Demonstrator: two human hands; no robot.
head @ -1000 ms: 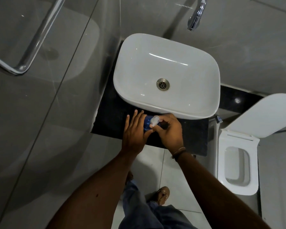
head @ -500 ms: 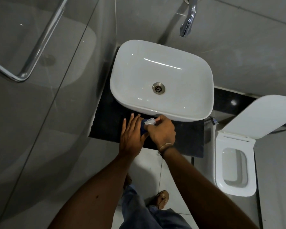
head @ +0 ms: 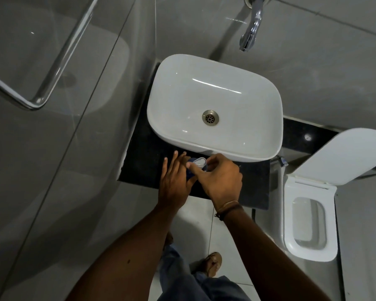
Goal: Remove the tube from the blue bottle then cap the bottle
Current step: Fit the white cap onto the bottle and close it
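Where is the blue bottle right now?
The blue bottle stands on the black counter, just in front of the white sink, between the left hand and right hand.

Both forearms reach forward; left hand (head: pixel 174 181) lies flat, fingers straight, right hand (head: pixel 221 180) curled, fingers pinched.

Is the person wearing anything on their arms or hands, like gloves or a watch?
No gloves and no sleeves: both forearms are bare. The left hand wears nothing. The right hand has a thin brown band around its wrist, with a darker cord beside it. No watch or rings show.
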